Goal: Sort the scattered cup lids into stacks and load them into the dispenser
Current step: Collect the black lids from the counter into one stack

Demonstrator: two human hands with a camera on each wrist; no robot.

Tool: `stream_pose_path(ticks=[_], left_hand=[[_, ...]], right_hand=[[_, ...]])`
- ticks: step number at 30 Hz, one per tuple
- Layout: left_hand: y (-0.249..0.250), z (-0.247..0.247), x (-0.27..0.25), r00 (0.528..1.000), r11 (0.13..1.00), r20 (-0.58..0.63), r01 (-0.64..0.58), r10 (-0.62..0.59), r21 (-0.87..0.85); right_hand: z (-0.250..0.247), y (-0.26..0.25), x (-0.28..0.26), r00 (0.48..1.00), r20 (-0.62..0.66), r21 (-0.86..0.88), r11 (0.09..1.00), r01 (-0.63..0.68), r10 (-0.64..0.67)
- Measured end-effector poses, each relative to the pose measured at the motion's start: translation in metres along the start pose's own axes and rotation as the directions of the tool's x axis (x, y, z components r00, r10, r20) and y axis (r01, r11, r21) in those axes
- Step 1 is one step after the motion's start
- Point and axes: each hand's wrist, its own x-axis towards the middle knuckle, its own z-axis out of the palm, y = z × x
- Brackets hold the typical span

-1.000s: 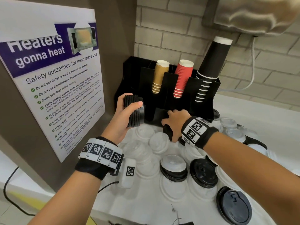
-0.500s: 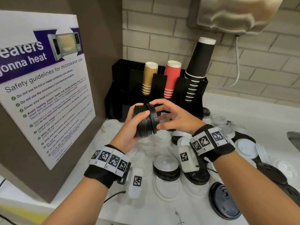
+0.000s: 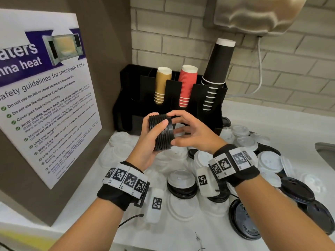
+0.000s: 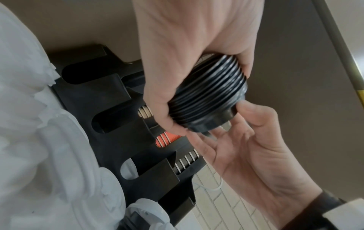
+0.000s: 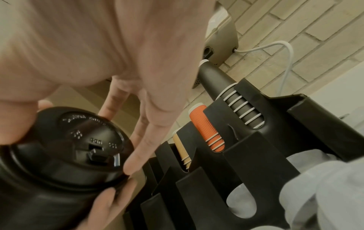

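Both forearms bare to the wrist. Left hand point(image 3: 146, 142) and right hand point(image 3: 195, 134): no gloves, no rings visible. Each wrist carries a black fabric cuff point(image 3: 116, 194) overlaid with a band of white tiles point(image 3: 126, 178) printed with black square codes. A white camera block point(image 3: 204, 182), also coded, hangs beneath each cuff; a thin black cable point(image 3: 128, 219) trails from the left one.

On my left I see a microwave safety poster point(image 3: 45, 95) fixed to a brown panel point(image 3: 101, 33). The back wall is pale brick point(image 3: 290, 73), with a beige wall-mounted unit point(image 3: 262, 13) at the top and a white cable point(image 3: 260, 66) hanging down from it. Three cup stacks stand upside down: tan cups point(image 3: 161, 84), red ribbed cups point(image 3: 186, 84) and tall black cups point(image 3: 217, 69). The bench point(image 3: 272, 120) is white, and a metal sink edge point(image 3: 326, 151) shows at far right.
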Motion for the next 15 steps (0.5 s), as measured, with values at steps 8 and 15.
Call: stream_pose_path(ticks=[8,15], left_hand=[[0.005,-0.013,0.002,0.999,0.998,-0.03,-0.044,0.045,0.044],[0.016,-0.025,0.001,0.996,0.997,-0.054,-0.069,0.071,0.037]], right_hand=[[-0.002,0.019,-0.001,0.891,0.213,-0.488,0.834,-0.257,0.4],[0.026,0.046,-0.004,0.669,0.227,-0.866,0.461,-0.194,0.708]])
